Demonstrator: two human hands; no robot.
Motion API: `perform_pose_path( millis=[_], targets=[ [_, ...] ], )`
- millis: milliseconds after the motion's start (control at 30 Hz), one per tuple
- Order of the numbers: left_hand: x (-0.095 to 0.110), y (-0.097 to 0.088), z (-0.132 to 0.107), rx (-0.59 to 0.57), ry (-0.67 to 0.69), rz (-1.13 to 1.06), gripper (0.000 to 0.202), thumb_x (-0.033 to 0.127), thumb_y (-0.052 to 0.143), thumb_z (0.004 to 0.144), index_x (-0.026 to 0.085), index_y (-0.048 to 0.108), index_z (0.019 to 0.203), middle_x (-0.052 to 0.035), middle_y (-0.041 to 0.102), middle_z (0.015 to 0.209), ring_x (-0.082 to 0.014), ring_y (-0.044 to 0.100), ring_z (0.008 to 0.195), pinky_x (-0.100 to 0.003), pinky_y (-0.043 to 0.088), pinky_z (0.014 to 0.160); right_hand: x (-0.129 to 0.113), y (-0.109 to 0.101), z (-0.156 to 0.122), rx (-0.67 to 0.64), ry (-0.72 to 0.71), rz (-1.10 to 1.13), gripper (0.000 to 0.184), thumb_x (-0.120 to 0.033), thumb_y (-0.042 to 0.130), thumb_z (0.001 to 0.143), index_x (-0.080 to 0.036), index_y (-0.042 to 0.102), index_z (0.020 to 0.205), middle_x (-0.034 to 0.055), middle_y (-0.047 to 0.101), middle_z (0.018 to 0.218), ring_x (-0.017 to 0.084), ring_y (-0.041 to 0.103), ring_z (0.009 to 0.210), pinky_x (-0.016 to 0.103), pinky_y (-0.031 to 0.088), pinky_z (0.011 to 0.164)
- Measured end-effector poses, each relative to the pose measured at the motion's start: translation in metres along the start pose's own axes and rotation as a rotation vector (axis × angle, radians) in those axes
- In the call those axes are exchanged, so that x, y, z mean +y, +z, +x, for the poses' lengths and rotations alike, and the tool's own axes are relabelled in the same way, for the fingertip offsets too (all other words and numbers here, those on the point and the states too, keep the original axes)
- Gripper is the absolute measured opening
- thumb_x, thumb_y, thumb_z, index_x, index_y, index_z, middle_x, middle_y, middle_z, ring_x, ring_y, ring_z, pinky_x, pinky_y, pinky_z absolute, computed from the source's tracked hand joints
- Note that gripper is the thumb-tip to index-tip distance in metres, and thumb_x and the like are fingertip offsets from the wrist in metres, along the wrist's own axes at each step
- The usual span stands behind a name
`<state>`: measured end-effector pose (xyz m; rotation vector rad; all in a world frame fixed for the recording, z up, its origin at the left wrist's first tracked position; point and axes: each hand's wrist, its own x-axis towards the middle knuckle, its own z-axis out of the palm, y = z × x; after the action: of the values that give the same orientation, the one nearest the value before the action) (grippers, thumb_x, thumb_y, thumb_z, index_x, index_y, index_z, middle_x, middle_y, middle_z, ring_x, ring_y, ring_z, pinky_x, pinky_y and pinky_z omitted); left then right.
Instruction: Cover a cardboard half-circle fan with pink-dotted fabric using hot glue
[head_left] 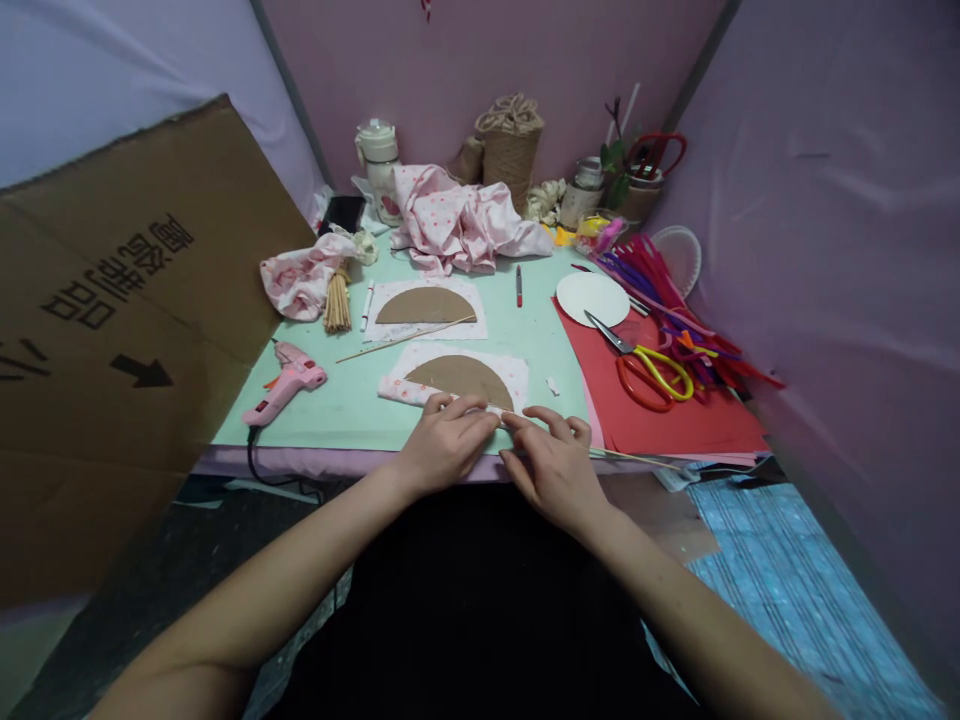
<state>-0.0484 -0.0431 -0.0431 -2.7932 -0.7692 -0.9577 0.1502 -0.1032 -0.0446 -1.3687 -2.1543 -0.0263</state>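
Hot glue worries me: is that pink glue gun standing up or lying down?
Lying down. The pink glue gun rests on its side on the green mat, its black cord trailing off the near table edge.

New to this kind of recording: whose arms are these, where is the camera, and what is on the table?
There is no machine: the camera sits on a person's head, looking down at their own bare arms. The left hand and right hand touch the near edge of a floral fabric under a brown cardboard half-circle; pinching or pressing, I cannot tell. On the green table also lie a pink glue gun, scissors on red paper, and a second half-circle.
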Motion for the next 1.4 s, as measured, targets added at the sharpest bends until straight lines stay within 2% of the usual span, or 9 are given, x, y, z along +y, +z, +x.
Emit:
perform_pose_path(
  millis=[200, 333, 433, 567, 700, 900, 1133, 1267, 1400],
  targets=[
    [0.002, 0.002, -0.002, -0.064, -0.064, -0.027, 0.025, 0.014, 0.046, 0.095, 0.019, 0.065, 0.111, -0.0053, 0.076, 0.096, -0.0208, 0.064, 0.108, -0.038, 0.032, 0.085, -0.002, -0.003, 0.001, -0.026, 0.026, 0.028, 0.017, -0.029, 0.055, 0.096, -0.020, 0.062, 0.109, 0.0096, 0.073, 0.117, 0.026, 0.058, 0.117, 0.042, 0.028, 0.091],
    [0.005, -0.005, -0.003, -0.085, -0.095, -0.041, 0.029, 0.015, 0.046, 0.095, 0.020, 0.063, 0.118, -0.0074, 0.074, 0.112, -0.0217, 0.061, 0.112, -0.039, 0.034, 0.089, 0.001, -0.027, 0.004, 0.012, 0.076, 0.071, 0.025, -0.031, 0.053, 0.097, -0.021, 0.058, 0.119, 0.0083, 0.074, 0.104, 0.027, 0.057, 0.116, 0.041, 0.030, 0.092],
    [0.007, -0.014, -0.005, -0.039, -0.194, 0.009, 0.028, 0.016, 0.047, 0.095, 0.020, 0.062, 0.118, -0.0099, 0.069, 0.119, -0.0238, 0.059, 0.112, -0.039, 0.038, 0.091, 0.018, -0.056, 0.009, 0.037, 0.130, 0.041, 0.022, -0.033, 0.050, 0.098, -0.022, 0.057, 0.116, 0.0086, 0.072, 0.111, 0.027, 0.058, 0.114, 0.042, 0.032, 0.093],
    [0.003, -0.020, -0.013, -0.016, -0.318, 0.094, 0.025, 0.018, 0.046, 0.097, 0.018, 0.064, 0.114, -0.0118, 0.065, 0.106, -0.0217, 0.058, 0.093, -0.035, 0.046, 0.082, 0.053, -0.078, 0.012, -0.155, 0.157, -0.028, 0.020, -0.040, 0.052, 0.097, -0.023, 0.061, 0.104, 0.0093, 0.071, 0.111, 0.028, 0.062, 0.104, 0.043, 0.038, 0.089],
    [-0.005, -0.016, -0.017, -0.086, -0.325, 0.126, 0.027, 0.022, 0.043, 0.099, 0.019, 0.067, 0.112, -0.0112, 0.061, 0.109, -0.0204, 0.057, 0.090, -0.033, 0.048, 0.079, 0.075, -0.076, 0.007, -0.342, 0.105, 0.077, 0.020, -0.038, 0.053, 0.097, -0.021, 0.062, 0.101, 0.0088, 0.069, 0.103, 0.024, 0.063, 0.097, 0.038, 0.046, 0.085],
    [-0.020, -0.012, -0.015, -0.245, -0.344, 0.105, 0.034, 0.018, 0.038, 0.099, 0.023, 0.067, 0.115, -0.0078, 0.065, 0.106, -0.0210, 0.061, 0.091, -0.031, 0.046, 0.075, 0.078, -0.068, -0.008, -0.413, 0.098, 0.048, 0.015, -0.034, 0.065, 0.089, -0.022, 0.063, 0.098, 0.0065, 0.066, 0.091, 0.022, 0.063, 0.083, 0.034, 0.049, 0.072],
    [-0.039, -0.013, -0.018, -0.194, -0.159, 0.152, 0.037, 0.021, 0.035, 0.100, 0.025, 0.069, 0.113, -0.0051, 0.072, 0.109, -0.0180, 0.066, 0.089, -0.031, 0.049, 0.077, 0.057, -0.064, -0.018, -0.484, 0.079, 0.085, 0.007, -0.024, 0.064, 0.089, -0.023, 0.062, 0.096, 0.0044, 0.068, 0.090, 0.020, 0.064, 0.082, 0.030, 0.048, 0.067],
    [-0.051, -0.012, -0.018, -0.146, -0.041, 0.194, 0.036, 0.019, 0.035, 0.101, 0.023, 0.069, 0.112, -0.0057, 0.073, 0.111, -0.0171, 0.068, 0.087, -0.030, 0.050, 0.075, 0.042, -0.062, -0.017, -0.526, 0.095, 0.095, 0.003, -0.025, 0.063, 0.090, -0.023, 0.062, 0.092, 0.0029, 0.068, 0.086, 0.019, 0.065, 0.077, 0.028, 0.046, 0.063],
    [-0.049, -0.010, -0.017, -0.129, -0.071, 0.137, 0.032, 0.019, 0.040, 0.100, 0.022, 0.070, 0.110, -0.0064, 0.073, 0.112, -0.0186, 0.069, 0.092, -0.032, 0.051, 0.076, 0.034, -0.061, -0.010, -0.550, 0.114, 0.117, 0.004, -0.028, 0.062, 0.091, -0.024, 0.063, 0.091, 0.0023, 0.069, 0.083, 0.019, 0.064, 0.074, 0.028, 0.045, 0.061]
  ],
)
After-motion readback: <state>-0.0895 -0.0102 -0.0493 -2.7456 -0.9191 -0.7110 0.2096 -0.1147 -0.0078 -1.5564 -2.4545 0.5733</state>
